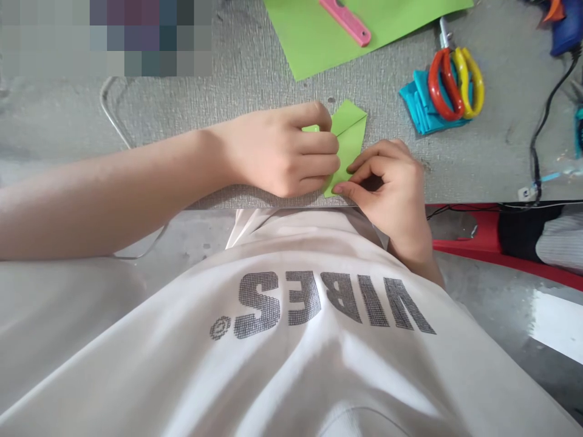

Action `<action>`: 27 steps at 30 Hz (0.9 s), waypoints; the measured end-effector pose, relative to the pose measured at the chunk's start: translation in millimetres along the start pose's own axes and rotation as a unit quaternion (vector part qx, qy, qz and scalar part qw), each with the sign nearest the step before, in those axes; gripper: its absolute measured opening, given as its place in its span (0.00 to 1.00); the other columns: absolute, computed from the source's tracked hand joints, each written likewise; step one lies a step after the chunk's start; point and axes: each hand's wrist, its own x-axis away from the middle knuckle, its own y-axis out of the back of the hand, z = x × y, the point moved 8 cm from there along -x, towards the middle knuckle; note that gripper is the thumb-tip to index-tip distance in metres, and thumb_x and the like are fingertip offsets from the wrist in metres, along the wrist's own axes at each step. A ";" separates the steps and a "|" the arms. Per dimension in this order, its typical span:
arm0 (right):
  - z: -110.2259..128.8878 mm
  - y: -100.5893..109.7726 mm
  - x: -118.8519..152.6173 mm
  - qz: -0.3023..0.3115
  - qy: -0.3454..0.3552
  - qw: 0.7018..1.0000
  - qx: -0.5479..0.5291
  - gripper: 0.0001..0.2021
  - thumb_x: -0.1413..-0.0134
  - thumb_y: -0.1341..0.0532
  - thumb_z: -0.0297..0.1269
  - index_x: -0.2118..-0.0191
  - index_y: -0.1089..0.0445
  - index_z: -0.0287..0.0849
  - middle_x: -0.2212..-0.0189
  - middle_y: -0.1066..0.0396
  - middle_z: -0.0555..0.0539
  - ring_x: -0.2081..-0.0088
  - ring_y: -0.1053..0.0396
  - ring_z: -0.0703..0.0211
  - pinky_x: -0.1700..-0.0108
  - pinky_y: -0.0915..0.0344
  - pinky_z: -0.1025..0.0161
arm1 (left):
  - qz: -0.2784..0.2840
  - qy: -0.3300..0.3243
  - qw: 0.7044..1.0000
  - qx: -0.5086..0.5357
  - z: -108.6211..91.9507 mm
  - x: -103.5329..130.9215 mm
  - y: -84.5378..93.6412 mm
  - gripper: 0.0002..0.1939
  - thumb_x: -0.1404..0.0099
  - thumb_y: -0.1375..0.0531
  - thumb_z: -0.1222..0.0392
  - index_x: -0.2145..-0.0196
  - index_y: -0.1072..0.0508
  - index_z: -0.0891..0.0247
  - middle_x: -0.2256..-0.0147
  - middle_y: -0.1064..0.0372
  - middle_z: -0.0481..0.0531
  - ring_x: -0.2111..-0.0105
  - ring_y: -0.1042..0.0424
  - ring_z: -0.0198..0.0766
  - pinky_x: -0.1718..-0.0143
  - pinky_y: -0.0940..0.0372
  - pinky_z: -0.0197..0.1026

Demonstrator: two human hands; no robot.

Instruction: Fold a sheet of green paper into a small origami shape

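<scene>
A small folded piece of green paper (350, 136) lies near the front edge of the table, with a crease line across its upper part. My left hand (296, 152) rests over its left side, fingers curled onto the paper; part of the paper is hidden beneath them. At the lower right edge of the paper, my right hand (387, 176) pinches it between thumb and fingers.
Above the hands lie a large green sheet (310, 51) and a pink cutter (348, 23). Scissors with red and yellow handles (446, 85) rest on folded blue material (421, 106). A black cable (540, 127) runs down the grey table (237, 79) at right.
</scene>
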 end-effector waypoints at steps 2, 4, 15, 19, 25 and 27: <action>-2.4 -0.7 -0.1 0.001 -0.004 1.000 0.000 0.19 0.34 0.19 0.33 0.70 0.27 0.52 0.59 0.17 0.46 0.52 0.22 0.42 0.46 0.25 0.39 | 0.013 0.004 1.000 -0.005 7.7 5.0 -8.7 0.35 0.11 0.53 0.36 0.63 0.16 0.54 0.52 0.15 0.51 0.45 0.09 0.52 0.44 0.14 0.68; -2.4 -0.2 -0.7 -0.002 -0.004 1.000 0.002 0.19 0.35 0.19 0.32 0.70 0.27 0.52 0.59 0.17 0.47 0.52 0.22 0.43 0.47 0.25 0.40 | 0.014 0.003 1.000 -0.007 9.7 7.0 -11.6 0.36 0.10 0.54 0.35 0.64 0.17 0.54 0.52 0.15 0.52 0.45 0.09 0.52 0.45 0.14 0.68; -0.1 0.0 -4.5 0.009 -0.003 1.000 -0.008 0.18 0.38 0.17 0.32 0.71 0.26 0.49 0.60 0.18 0.44 0.54 0.24 0.41 0.46 0.28 0.39 | 0.071 0.011 0.997 0.030 -14.8 -6.2 2.5 0.30 0.11 0.51 0.43 0.61 0.14 0.51 0.46 0.12 0.53 0.40 0.11 0.54 0.34 0.19 0.70; 0.6 -1.9 -5.6 0.034 -0.022 0.999 0.005 0.19 0.37 0.18 0.30 0.70 0.27 0.49 0.58 0.19 0.44 0.51 0.24 0.39 0.44 0.29 0.39 | 0.067 0.021 0.996 0.050 -13.3 -6.1 6.6 0.29 0.11 0.51 0.41 0.60 0.14 0.50 0.46 0.11 0.54 0.39 0.12 0.55 0.34 0.20 0.71; 5.2 -1.9 -9.6 0.055 -0.022 0.998 0.033 0.20 0.39 0.18 0.29 0.70 0.29 0.49 0.59 0.21 0.43 0.50 0.25 0.38 0.45 0.30 0.40 | 0.064 0.019 0.995 0.079 -30.1 -7.9 16.1 0.27 0.10 0.49 0.46 0.64 0.16 0.50 0.52 0.10 0.49 0.44 0.10 0.48 0.31 0.19 0.67; 8.3 -0.9 -11.3 0.058 -0.008 0.997 0.042 0.20 0.40 0.18 0.29 0.71 0.29 0.49 0.60 0.21 0.44 0.52 0.26 0.40 0.47 0.31 0.41 | 0.075 0.020 0.995 0.066 -39.0 -7.3 14.1 0.27 0.09 0.50 0.49 0.60 0.14 0.50 0.49 0.10 0.50 0.41 0.10 0.47 0.28 0.19 0.64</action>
